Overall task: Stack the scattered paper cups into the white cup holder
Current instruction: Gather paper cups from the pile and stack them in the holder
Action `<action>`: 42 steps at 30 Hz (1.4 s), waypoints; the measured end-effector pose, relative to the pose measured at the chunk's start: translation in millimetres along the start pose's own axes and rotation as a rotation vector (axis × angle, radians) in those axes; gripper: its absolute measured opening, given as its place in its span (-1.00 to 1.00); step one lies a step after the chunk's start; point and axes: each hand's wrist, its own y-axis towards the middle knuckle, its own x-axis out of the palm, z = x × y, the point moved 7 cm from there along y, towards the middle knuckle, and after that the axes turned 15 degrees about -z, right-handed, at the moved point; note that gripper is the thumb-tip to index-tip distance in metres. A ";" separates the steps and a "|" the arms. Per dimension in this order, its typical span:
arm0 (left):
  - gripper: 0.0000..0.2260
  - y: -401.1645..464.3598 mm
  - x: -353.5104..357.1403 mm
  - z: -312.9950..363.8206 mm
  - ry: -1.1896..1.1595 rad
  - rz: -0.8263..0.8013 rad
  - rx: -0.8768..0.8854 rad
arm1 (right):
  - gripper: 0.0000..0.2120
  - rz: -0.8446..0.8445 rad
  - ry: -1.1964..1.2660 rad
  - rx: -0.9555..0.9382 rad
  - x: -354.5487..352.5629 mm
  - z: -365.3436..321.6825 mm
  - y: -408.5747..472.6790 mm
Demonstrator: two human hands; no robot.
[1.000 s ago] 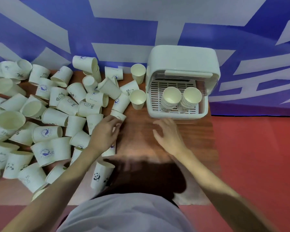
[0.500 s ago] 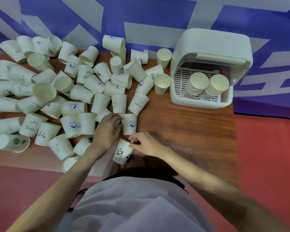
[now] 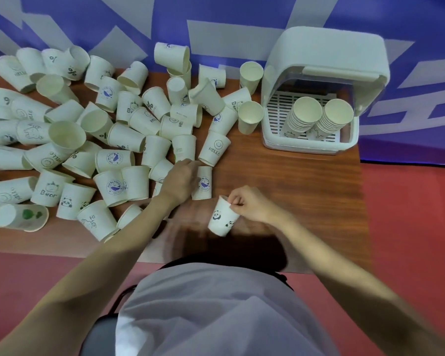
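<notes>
Two cup stacks (image 3: pixel 319 119) stand in the white holder (image 3: pixel 326 60) on a wooden counter (image 3: pixel 293 181). Right hand (image 3: pixel 249 204) pinches a panda cup (image 3: pixel 221 219); left hand (image 3: pixel 180 181) grips a whale cup (image 3: pixel 203 183).

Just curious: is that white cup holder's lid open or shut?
Open. The white cup holder's lid is flipped up, so its slatted tray and two stacks of cups inside are in plain view.

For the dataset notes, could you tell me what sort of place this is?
Probably a staged indoor recording or event space: a small wooden table against a blue-and-white printed backdrop, on red flooring.
</notes>
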 end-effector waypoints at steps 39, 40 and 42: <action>-0.68 140.5 -32.5 243.9 0.254 0.154 0.502 | -0.88 0.961 -0.417 0.052 -247.5 129.7 -104.6; -0.67 144.5 -29.0 241.9 0.257 0.138 0.489 | -0.87 0.936 -0.418 0.060 -248.1 132.2 -100.5; -0.67 151.8 -23.2 237.3 0.249 0.121 0.469 | -0.85 0.894 -0.415 0.081 -248.1 136.1 -93.9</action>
